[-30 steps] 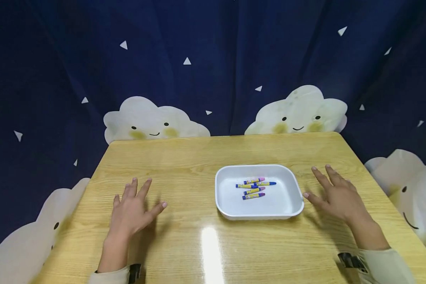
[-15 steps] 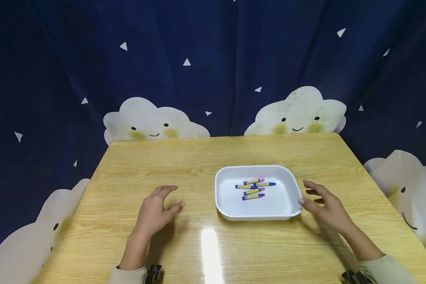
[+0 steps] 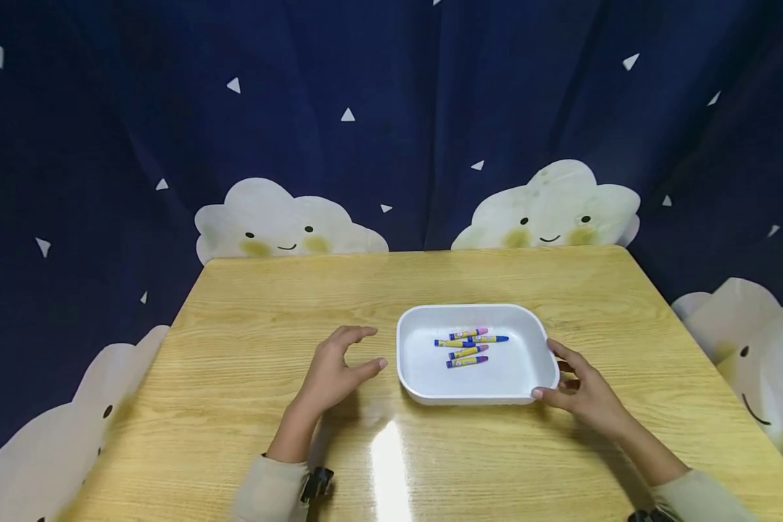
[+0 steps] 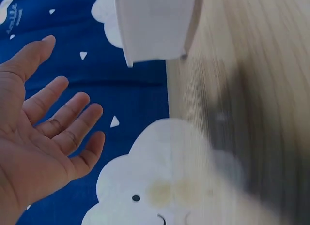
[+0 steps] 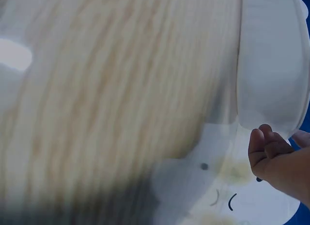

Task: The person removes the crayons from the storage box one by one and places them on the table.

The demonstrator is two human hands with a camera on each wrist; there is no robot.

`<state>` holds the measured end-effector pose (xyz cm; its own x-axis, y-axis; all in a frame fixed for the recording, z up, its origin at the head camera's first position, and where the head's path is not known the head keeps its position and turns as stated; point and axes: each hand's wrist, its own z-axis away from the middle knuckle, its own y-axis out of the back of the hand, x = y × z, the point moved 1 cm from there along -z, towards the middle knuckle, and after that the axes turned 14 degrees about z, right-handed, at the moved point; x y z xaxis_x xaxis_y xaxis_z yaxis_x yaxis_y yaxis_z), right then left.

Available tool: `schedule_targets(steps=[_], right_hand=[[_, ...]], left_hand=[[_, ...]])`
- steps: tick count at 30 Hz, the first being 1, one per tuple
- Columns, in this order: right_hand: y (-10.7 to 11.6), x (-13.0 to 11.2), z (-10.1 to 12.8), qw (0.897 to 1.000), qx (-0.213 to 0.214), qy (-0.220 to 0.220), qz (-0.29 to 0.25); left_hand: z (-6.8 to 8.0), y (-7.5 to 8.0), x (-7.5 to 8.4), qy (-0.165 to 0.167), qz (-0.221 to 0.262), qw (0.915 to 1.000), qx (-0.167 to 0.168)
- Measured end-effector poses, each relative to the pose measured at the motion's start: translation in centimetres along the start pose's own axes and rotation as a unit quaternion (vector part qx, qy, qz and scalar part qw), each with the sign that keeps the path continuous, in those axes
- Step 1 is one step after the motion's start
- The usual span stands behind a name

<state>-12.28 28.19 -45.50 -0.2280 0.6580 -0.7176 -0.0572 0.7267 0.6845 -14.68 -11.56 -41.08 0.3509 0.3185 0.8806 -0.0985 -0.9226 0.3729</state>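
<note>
The left hand [image 3: 331, 370] hovers over the wooden counter [image 3: 248, 362] just left of the white tray [image 3: 424, 377], fingers spread and relaxed, holding nothing; the left wrist view shows the open palm [image 4: 34, 152] with a gap between it and the tray's wall [image 4: 155, 26]. The tray sits on the counter a little right of centre, and five crayons [image 3: 468, 346] lie loose on its floor, near the far side. At the tray's near right corner the right hand [image 3: 577, 391] has thumb and fingers curled against the rim, and the right wrist view shows the fingertips [image 5: 264, 142] touching it. Judged from this, the work is at its very start: one side of the tray is taken, the other not yet touched, the tray rests flat and the crayons are undisturbed
</note>
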Motion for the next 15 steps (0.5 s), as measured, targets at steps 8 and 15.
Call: schedule_targets(steps=[8, 15], right_hand=[[-0.2, 0.0, -0.1, 0.999, 0.004, -0.019, 0.040], [-0.3, 0.2, -0.1, 0.999, -0.002, -0.027, 0.036]], left_hand=[[-2.5, -2.7, 0.3, -0.020, 0.060, 0.9977, -0.025], [-4.4, -4.7, 0.4, -0.023, 0.093, 0.9940, -0.053]])
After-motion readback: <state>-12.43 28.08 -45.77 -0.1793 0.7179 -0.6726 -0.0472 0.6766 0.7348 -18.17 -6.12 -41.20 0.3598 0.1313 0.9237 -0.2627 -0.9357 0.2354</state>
